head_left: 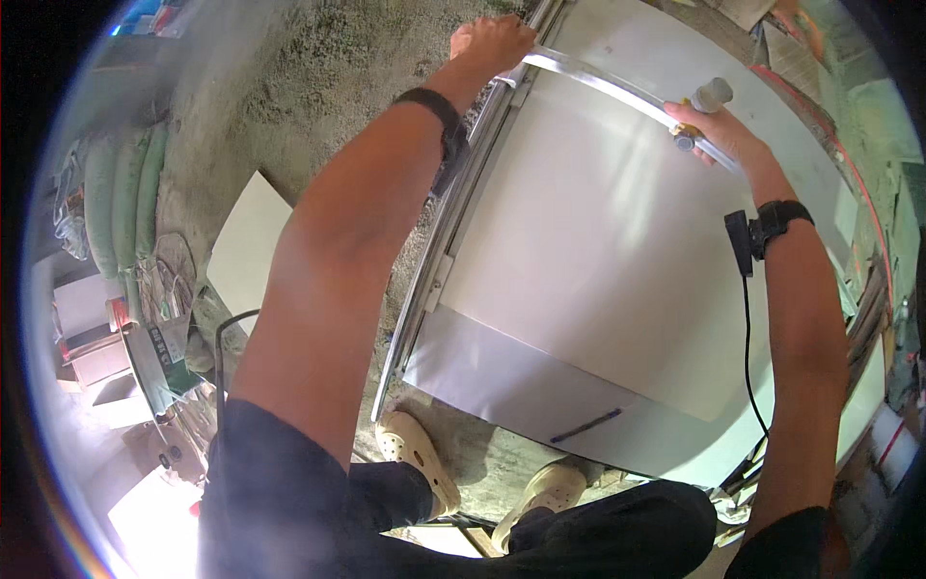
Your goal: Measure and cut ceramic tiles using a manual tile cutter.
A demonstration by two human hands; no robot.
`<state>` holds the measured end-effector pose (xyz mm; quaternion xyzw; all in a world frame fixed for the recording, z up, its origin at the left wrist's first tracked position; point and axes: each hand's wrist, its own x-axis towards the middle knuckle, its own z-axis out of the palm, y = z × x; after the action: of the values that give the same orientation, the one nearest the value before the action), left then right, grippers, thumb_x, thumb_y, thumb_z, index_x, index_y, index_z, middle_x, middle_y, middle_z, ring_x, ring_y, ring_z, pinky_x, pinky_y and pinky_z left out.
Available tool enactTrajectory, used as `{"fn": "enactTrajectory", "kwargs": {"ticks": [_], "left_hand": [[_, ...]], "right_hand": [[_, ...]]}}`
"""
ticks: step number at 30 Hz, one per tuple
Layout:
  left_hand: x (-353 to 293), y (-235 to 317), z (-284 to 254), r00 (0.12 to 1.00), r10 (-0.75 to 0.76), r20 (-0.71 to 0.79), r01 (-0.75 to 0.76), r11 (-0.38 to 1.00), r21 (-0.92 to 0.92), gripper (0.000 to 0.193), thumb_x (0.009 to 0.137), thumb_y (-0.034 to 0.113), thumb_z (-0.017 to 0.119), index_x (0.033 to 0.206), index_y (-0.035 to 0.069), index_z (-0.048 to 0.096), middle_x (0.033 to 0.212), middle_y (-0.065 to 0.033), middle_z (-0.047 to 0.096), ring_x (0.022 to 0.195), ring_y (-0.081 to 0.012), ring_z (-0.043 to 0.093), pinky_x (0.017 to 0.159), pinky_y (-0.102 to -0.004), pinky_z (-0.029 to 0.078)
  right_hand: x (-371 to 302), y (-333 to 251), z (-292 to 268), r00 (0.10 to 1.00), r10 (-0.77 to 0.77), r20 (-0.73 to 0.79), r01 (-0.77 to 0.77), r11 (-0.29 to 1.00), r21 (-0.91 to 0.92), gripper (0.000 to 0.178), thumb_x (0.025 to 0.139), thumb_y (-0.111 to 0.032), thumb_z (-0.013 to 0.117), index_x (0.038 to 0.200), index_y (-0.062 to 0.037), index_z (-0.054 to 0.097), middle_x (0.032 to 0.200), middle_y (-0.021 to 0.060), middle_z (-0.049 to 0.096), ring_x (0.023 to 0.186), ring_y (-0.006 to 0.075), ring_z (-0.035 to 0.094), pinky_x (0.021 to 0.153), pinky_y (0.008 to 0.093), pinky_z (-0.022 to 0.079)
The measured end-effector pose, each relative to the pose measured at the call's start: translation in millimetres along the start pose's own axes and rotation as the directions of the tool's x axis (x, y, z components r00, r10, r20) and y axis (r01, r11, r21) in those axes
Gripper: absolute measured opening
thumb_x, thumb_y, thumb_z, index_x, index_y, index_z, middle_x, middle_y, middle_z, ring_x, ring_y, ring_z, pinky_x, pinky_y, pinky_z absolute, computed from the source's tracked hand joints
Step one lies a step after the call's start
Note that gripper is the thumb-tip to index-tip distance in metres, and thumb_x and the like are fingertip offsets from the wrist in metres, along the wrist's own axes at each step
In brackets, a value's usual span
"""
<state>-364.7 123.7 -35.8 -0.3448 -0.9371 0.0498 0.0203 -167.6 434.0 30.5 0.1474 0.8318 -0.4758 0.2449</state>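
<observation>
A large pale sheet (pixel 598 251) lies flat on a work surface before me. Across its far part rests a long metal straightedge (pixel 598 85). My left hand (pixel 492 43) presses down on the straightedge's left end, fingers closed over it, near a metal rail (pixel 453 222) that runs along the sheet's left edge. My right hand (pixel 719 130) grips a small cutting tool with a grey knob handle (pixel 711 95), held against the straightedge on the right. Both wrists wear black bands; a cable hangs from the right one.
A grey panel (pixel 521 386) with a dark pen (pixel 586 427) sits under the sheet's near edge. A loose pale board (pixel 249 246) lies on the concrete floor at left. Sacks (pixel 121 203) and boxes stand far left. My feet in pale clogs (pixel 415 454) are below.
</observation>
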Motion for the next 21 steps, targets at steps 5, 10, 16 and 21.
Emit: {"fn": "enactTrajectory", "kwargs": {"ticks": [5, 10, 16, 21], "left_hand": [[-4.4, 1.9, 0.8, 0.962, 0.183, -0.204, -0.144, 0.971, 0.192, 0.009, 0.087, 0.024, 0.061, 0.093, 0.018, 0.062, 0.096, -0.0024, 0.061, 0.087, -0.0279, 0.069, 0.067, -0.0442, 0.059], [-1.6, -0.5, 11.3, 0.977, -0.03, -0.209, 0.021, 0.999, -0.045, 0.009, 0.088, 0.024, 0.06, 0.093, 0.018, 0.064, 0.096, -0.0037, 0.063, 0.089, -0.029, 0.069, 0.069, -0.0466, 0.058], [-9.4, 9.6, -7.0, 0.994, -0.031, -0.102, 0.026, 0.999, -0.044, 0.011, 0.087, 0.024, 0.06, 0.093, 0.017, 0.065, 0.097, -0.0081, 0.064, 0.089, -0.031, 0.07, 0.07, -0.049, 0.057], [-13.6, 18.0, -28.5, 0.982, -0.151, -0.113, 0.133, 0.98, -0.15, 0.012, 0.088, 0.024, 0.058, 0.095, 0.017, 0.065, 0.096, -0.0109, 0.066, 0.085, -0.0325, 0.07, 0.068, -0.0478, 0.057]], "right_hand": [[0.7, -1.7, 0.8, 1.0, -0.021, 0.017, 0.021, 1.0, 0.0, 0.064, 0.079, -0.069, 0.067, 0.09, -0.0062, 0.062, 0.069, 0.0036, 0.056, 0.052, 0.011, 0.052, 0.039, 0.027, 0.04], [-0.4, -1.7, 1.1, 1.0, -0.008, -0.015, 0.008, 1.0, -0.017, 0.068, 0.076, -0.074, 0.065, 0.084, -0.0063, 0.06, 0.068, 0.0047, 0.056, 0.053, 0.0142, 0.053, 0.04, 0.0297, 0.041], [1.9, 0.3, -1.3, 1.0, 0.007, -0.004, -0.007, 0.999, -0.037, 0.071, 0.072, -0.078, 0.063, 0.082, -0.0074, 0.06, 0.07, 0.0056, 0.058, 0.051, 0.0174, 0.052, 0.045, 0.0328, 0.04], [5.0, 3.1, -1.8, 0.999, 0.048, -0.025, -0.049, 0.997, -0.056, 0.072, 0.071, -0.079, 0.063, 0.085, -0.0078, 0.062, 0.069, 0.0055, 0.058, 0.05, 0.0165, 0.052, 0.046, 0.0328, 0.041]]}}
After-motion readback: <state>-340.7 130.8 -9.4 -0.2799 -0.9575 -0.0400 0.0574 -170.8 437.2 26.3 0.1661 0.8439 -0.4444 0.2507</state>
